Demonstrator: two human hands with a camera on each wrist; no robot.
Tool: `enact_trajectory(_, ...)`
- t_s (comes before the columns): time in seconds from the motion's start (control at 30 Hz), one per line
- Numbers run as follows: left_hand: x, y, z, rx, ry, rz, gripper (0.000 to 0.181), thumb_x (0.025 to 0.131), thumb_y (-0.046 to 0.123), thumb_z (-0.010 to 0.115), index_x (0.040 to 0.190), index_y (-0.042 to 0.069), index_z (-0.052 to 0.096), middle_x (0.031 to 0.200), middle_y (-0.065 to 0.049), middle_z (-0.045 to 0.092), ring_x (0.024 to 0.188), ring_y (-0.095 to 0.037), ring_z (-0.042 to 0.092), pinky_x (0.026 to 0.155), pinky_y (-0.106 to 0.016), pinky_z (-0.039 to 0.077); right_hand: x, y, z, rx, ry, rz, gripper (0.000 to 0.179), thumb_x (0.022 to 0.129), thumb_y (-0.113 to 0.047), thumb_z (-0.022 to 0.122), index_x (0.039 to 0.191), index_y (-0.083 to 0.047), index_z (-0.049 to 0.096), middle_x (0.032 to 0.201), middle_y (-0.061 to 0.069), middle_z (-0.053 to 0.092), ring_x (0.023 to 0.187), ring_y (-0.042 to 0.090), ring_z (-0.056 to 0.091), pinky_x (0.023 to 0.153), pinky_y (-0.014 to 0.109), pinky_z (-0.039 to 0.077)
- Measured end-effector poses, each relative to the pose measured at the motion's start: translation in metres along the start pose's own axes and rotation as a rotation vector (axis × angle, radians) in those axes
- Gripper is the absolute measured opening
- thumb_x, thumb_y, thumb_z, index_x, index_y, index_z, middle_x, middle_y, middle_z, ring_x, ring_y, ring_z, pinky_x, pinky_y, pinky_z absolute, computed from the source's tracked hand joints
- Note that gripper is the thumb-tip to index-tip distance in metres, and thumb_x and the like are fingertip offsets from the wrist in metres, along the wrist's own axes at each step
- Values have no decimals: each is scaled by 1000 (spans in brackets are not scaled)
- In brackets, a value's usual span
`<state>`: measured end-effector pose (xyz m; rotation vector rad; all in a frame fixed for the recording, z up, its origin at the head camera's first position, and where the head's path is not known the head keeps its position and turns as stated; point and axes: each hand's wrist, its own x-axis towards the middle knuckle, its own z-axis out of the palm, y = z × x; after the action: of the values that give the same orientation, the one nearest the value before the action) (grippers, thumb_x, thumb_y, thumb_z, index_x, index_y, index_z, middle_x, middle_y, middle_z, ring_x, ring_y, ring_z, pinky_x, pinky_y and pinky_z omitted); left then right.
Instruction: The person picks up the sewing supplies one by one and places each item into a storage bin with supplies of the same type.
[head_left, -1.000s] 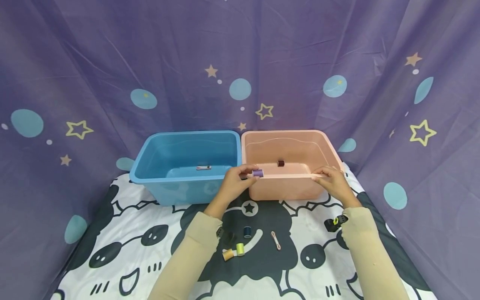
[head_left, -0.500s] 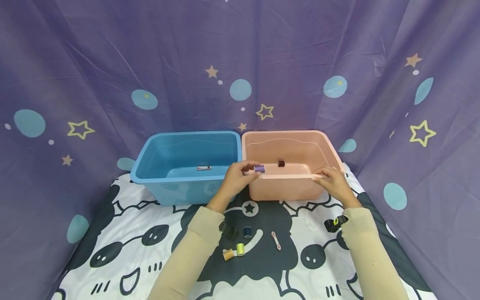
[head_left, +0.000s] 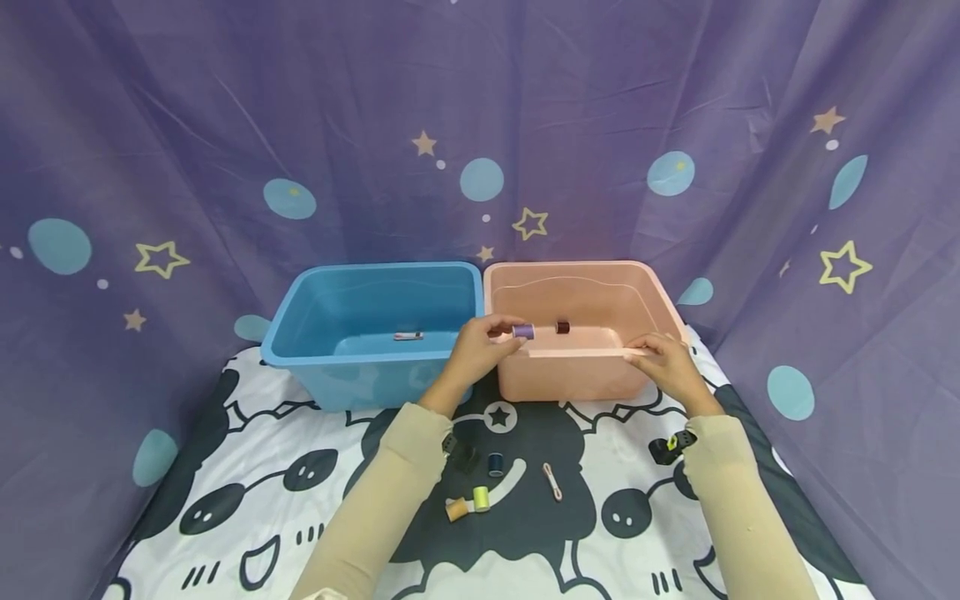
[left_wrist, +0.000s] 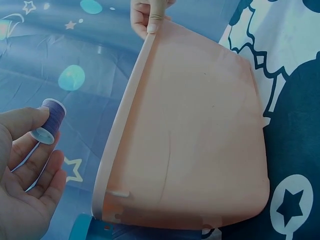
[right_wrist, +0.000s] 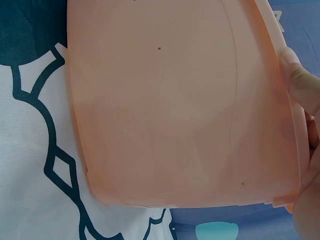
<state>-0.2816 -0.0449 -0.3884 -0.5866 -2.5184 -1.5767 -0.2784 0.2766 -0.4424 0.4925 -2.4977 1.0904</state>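
Starting on the left, the blue bin point(head_left: 375, 360) sits at the far side of the cloth-covered surface point(head_left: 315, 442), a small pale strip point(head_left: 408, 336) lying on its floor. Down on the near side, a tan spool point(head_left: 456, 509) leans in at the left, a lime spool point(head_left: 481, 499) just beside it and a navy spool point(head_left: 496, 464) a little farther off. Above them comes the left hand point(head_left: 477, 348), and look at that hold: thumb and fingertips pinch the purple spool point(head_left: 523, 332), the remaining fingers loosely bent below. That spool hangs over the near left part of the pink bin point(head_left: 577, 353), which stands right beside the blue one. On the near side again, a pale pink loop point(head_left: 552, 482) rests slantwise. Back inside the pink bin, a dark brown spool point(head_left: 562, 327) lies on the floor. And over on the right, the right hand point(head_left: 670, 371) pinches the near rim, thumb on the outer wall, fingers on the inside. A purple curtain point(head_left: 570, 108) backs it all.
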Motion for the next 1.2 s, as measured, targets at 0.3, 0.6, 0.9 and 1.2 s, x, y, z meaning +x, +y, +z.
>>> enact_trajectory(0.3, 6, 2, 0, 5, -5, 0, 28, 84, 15, 71, 111, 7, 68, 106, -10, 68, 102, -26, 62, 86, -38, 52, 1, 1, 1, 12, 4, 0, 9, 80, -5, 73, 88, -2, 69, 88, 11, 68, 86, 11, 49, 76, 25, 38)
enact_trajectory(0.6, 8, -1, -1, -18, 2, 26, 29, 83, 12, 72, 110, 4, 68, 104, -13, 68, 98, -30, 63, 83, -37, 53, 1, 2, 7, 32, -1, 6, 9, 81, -6, 73, 88, -2, 69, 88, 11, 67, 87, 14, 50, 78, 26, 37)
enact_trajectory(0.9, 17, 0, 1, -44, 36, -11, 29, 81, 10, 72, 108, 4, 69, 101, -14, 68, 91, -24, 64, 78, -32, 54, 2, 0, 5, 5, -1, -8, 9, 80, -6, 73, 88, -2, 69, 88, 12, 68, 87, 17, 50, 77, 32, 36)
enact_trajectory(1.2, 23, -4, 9, -50, 54, 1, 28, 80, 7, 72, 108, 2, 69, 100, -16, 68, 90, -26, 65, 79, -32, 54, 0, 1, 0, 6, 8, -16, 9, 79, -4, 73, 87, -2, 69, 87, 10, 68, 85, 11, 49, 75, 26, 37)
